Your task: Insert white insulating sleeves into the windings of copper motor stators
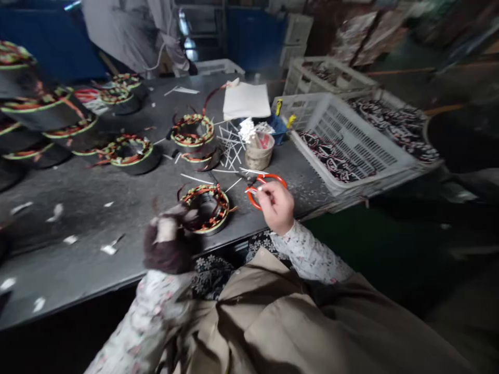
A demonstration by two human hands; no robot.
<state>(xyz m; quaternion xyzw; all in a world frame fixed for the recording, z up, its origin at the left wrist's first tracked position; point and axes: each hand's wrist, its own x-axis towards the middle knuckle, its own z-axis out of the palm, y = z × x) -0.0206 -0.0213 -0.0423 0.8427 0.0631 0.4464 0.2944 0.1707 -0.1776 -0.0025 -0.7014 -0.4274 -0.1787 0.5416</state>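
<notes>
A ring-shaped motor stator (224, 215) with orange and green windings lies near the table's front edge. My left hand (169, 236), in a dark glove, is closed at the stator's left rim; motion blurs its fingers. To the right, my right hand (277, 205) is bare and pinched, thumb against fingers. A small pale bit shows at its fingertips, too small to name. Beneath and just beyond that hand are scissors (279, 179) with red-orange handles, lying on the table. Thin white sleeves (232, 148) are scattered behind the stator.
More stators (130, 156) stand on the left, some stacked (39, 117). A cup (259, 150) of white pieces stands behind the scissors, near a white pad (246, 101). White plastic baskets (343, 137) hold bundled leads on the right. A person (128, 31) is across the table.
</notes>
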